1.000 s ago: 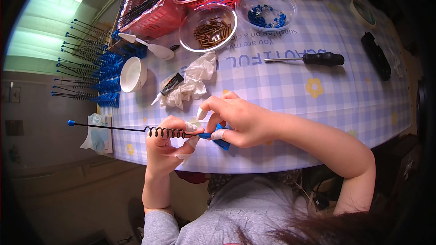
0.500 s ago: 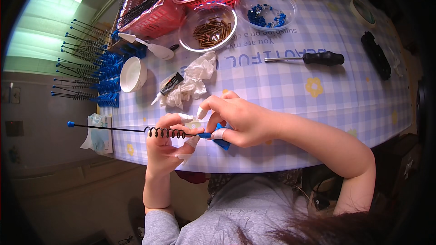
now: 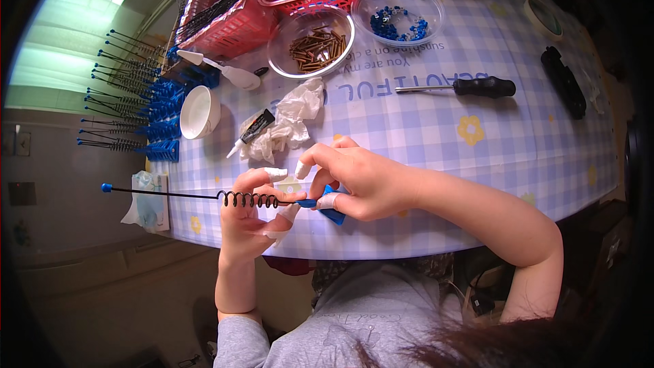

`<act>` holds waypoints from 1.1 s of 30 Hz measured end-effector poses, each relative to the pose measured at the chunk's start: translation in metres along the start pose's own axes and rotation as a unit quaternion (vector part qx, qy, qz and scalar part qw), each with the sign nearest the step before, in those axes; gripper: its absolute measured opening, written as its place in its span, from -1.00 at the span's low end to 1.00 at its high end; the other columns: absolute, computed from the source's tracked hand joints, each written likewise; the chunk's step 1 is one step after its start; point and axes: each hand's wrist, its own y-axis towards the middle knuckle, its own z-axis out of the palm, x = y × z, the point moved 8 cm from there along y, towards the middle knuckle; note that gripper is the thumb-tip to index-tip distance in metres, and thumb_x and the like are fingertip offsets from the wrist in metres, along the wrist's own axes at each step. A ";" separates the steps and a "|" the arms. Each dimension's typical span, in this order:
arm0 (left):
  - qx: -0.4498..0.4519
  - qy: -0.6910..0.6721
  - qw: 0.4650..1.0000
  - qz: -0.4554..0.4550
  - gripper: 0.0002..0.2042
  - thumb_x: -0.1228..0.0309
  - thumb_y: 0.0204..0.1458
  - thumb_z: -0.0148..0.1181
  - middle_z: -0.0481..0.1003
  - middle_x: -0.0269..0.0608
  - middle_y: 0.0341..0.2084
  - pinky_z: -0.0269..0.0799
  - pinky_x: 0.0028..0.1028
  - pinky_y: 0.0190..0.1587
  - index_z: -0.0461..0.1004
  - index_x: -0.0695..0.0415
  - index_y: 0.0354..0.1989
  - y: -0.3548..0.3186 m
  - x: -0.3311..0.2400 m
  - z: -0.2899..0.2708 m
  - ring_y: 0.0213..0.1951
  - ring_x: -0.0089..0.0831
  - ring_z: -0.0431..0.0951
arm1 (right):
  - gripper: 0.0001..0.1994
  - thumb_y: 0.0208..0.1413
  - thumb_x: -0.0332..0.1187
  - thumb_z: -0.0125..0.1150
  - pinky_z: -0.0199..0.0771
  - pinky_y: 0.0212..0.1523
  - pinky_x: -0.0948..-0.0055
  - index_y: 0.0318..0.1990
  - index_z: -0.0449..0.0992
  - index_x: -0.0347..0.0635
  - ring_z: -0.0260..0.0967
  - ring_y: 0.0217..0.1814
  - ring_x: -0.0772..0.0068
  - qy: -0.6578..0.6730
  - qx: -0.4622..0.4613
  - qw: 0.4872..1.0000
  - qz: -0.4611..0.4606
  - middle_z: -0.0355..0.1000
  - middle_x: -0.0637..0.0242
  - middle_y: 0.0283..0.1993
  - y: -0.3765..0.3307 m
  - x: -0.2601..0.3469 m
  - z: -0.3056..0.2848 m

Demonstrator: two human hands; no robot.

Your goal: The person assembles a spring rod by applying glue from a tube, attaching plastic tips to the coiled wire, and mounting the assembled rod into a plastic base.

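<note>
Close to the table's front edge, a black coil spring rod (image 3: pixel 248 199) with a blue tip lies level across my left hand (image 3: pixel 248 215). My left fingers, some wrapped in white tape, are closed around its right end, where it meets a blue plastic part. My right hand (image 3: pixel 361 180) pinches that blue bracket (image 3: pixel 332 215) between thumb and fingers; its raised index finger is taped too. Most of the bracket is hidden behind the right thumb and fingers. The rod's long straight end sticks out to the left, past the table edge.
Finished-looking spring pieces (image 3: pixel 160 119) stand along the left edge. Behind my hands lie a black glue tube (image 3: pixel 257 125), crumpled tissue (image 3: pixel 293 123), a white cup (image 3: pixel 200 112), a bowl of screws (image 3: pixel 272 48), a dish of small blue parts (image 3: pixel 439 17), red baskets (image 3: pixel 262 24) and a screwdriver (image 3: pixel 484 87).
Hardly anything differs. My left index fingertip has shifted very slightly; both hands keep their hold on the spring rod and bracket in the same place.
</note>
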 end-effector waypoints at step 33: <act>-0.014 0.035 0.999 0.017 -0.48 0.68 -0.38 0.14 0.50 -0.22 -0.48 0.17 -0.57 -0.18 0.15 0.18 -0.13 -0.001 -0.002 0.001 -0.34 -0.59 0.39 | -0.58 -0.28 -0.52 0.07 0.00 -0.07 0.32 -0.18 0.11 -0.19 0.31 -0.28 0.37 -0.005 -0.021 1.000 -0.022 0.41 0.40 -0.42 -0.003 0.002 -0.004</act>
